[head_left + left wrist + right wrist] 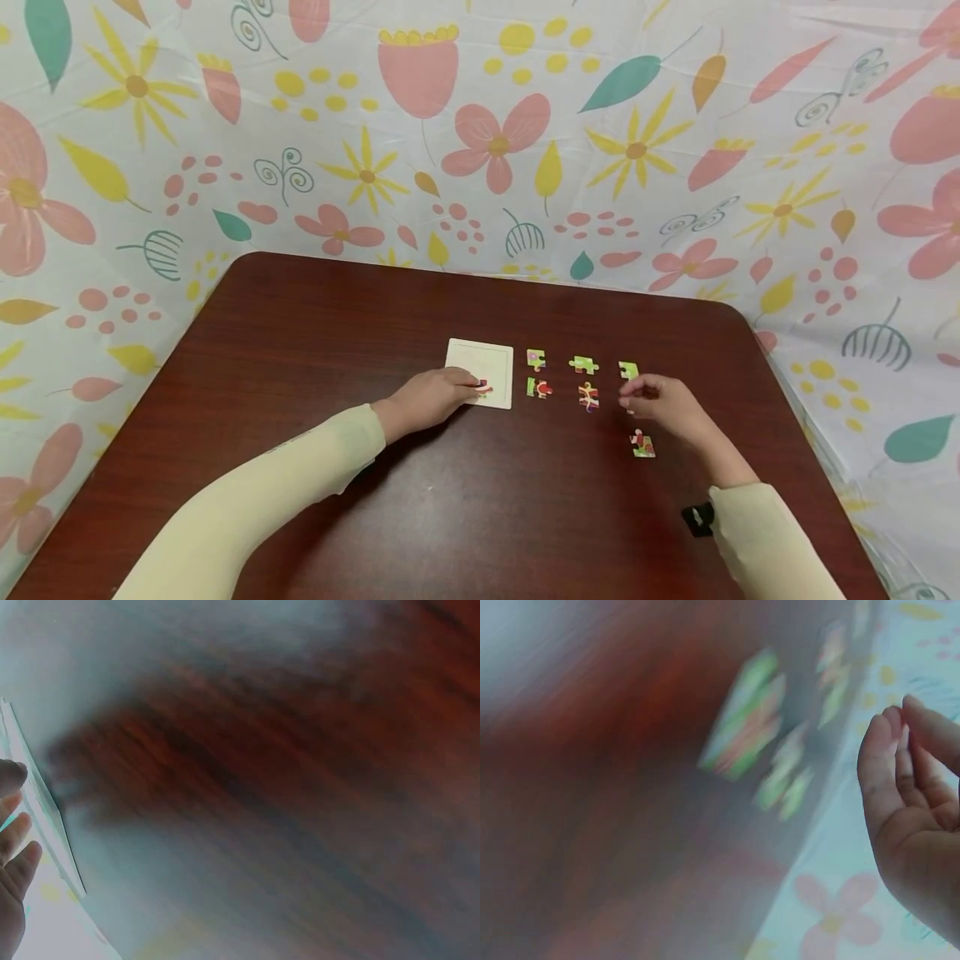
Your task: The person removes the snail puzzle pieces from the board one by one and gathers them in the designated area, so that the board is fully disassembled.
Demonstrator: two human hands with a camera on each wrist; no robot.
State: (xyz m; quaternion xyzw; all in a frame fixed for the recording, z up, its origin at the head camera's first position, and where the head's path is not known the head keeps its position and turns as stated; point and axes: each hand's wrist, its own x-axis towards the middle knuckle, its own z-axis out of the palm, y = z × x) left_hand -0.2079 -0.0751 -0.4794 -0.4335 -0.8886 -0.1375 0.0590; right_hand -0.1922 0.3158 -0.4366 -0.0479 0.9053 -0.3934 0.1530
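Observation:
A white square puzzle tray point(495, 360) lies on the table, with a red-and-white puzzle piece point(483, 387) in its lower left part. My left hand point(431, 402) rests at the tray's left edge, fingertips over that piece. In the left wrist view, the fingers point(16, 851) lie relaxed over the tray's rim point(46, 802). My right hand point(667, 407) hovers over the right-hand column of pieces, hiding part of it. Thumb and fingers come close together in the right wrist view, with nothing visible between them. A green piece point(628, 369) shows just beyond its fingertips.
Between tray and right hand lie several loose pieces, including a green one point(583, 364) and a red one point(588, 396). Another piece point(642, 443) lies nearer, below the right hand. A flowered cloth point(495, 192) hangs behind the dark wooden table point(337, 333).

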